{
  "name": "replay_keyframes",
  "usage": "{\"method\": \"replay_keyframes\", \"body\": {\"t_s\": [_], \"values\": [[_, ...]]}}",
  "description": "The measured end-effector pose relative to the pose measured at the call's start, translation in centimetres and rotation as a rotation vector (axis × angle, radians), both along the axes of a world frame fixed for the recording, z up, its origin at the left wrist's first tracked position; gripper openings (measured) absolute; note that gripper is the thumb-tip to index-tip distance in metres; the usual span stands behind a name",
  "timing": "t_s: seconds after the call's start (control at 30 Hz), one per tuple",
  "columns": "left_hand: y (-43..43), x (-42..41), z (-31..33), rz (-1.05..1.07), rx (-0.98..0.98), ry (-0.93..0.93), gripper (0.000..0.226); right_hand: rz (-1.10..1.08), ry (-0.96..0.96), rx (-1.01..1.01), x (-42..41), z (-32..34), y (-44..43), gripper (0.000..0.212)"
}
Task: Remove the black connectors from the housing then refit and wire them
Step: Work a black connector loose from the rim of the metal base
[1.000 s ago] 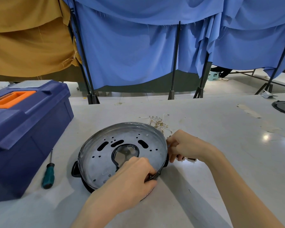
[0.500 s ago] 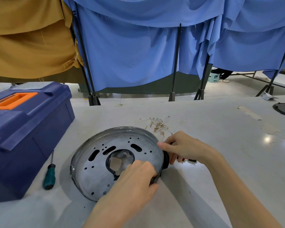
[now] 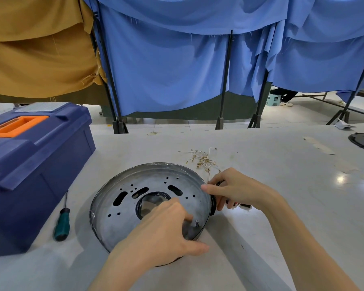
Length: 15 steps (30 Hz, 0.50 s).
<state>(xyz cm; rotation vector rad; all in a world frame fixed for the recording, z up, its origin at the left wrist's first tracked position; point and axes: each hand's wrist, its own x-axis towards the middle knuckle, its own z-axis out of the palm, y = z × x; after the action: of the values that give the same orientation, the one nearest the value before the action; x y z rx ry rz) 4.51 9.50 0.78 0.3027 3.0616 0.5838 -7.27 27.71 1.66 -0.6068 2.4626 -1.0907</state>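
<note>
Metal housing [image 3: 156, 184] now shows a small screw [image 3: 197, 221] beside the left hand [image 3: 162, 234].

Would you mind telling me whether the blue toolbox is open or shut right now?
Shut: the toolbox lid sits down on its body, with the orange handle folded flat in the lid.

Head-worn wide view, forward-down, close over table [image 3: 261, 154]

Blue drapes [image 3: 166, 66] and a tan cloth [image 3: 36, 49] hang on black stands [image 3: 225, 80] behind the pale table [image 3: 282, 164]
</note>
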Motion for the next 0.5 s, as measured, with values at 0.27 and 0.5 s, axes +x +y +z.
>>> {"method": "replay_keyframes", "body": {"t_s": [0.27, 0.5], "values": [[0.4, 0.6, -0.4, -0.014, -0.149, 0.112, 0.048, -0.027, -0.002, -0.009, 0.2, 0.1, -0.1, 0.033], [1.8, 1.9, -0.9, 0.029, -0.328, 0.243, 0.051, -0.052, -0.013, -0.015, 0.7, 0.2, -0.2, 0.035]]}}
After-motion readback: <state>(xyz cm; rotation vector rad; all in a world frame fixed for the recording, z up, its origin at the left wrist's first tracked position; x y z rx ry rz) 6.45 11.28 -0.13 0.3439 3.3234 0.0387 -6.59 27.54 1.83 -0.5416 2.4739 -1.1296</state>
